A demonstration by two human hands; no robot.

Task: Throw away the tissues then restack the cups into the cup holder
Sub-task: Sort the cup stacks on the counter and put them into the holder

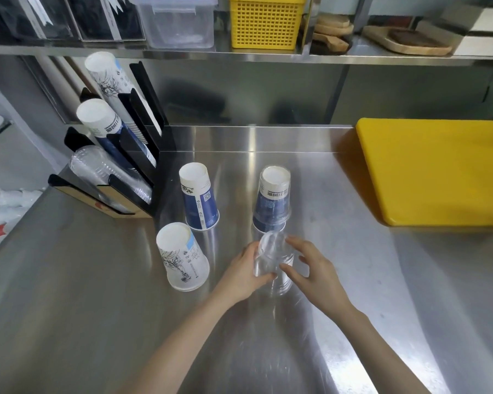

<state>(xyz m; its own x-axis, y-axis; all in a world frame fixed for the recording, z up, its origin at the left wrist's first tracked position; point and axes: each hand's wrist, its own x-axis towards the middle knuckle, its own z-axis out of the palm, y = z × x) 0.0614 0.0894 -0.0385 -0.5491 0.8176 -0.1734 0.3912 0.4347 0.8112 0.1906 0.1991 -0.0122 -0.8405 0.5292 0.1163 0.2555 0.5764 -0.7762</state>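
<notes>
An upside-down clear plastic cup (273, 261) stands on the steel counter (97, 280). My left hand (246, 273) grips its left side, thumb in front. My right hand (310, 267) holds its right side with curled fingers. Behind it stands a blue paper cup with a clear cup over it (273, 199). Another blue paper cup (199, 199) and a white printed cup (182, 257) stand upside down to the left. The black cup holder (143, 155) at the back left carries stacks of white, blue and clear cups. No tissues are in sight.
A yellow cutting board (439, 169) lies at the right back of the counter. The shelf above holds a yellow basket (265, 22), a clear box (180, 22) and wooden boards (410, 41). The counter's left edge drops off beside the holder.
</notes>
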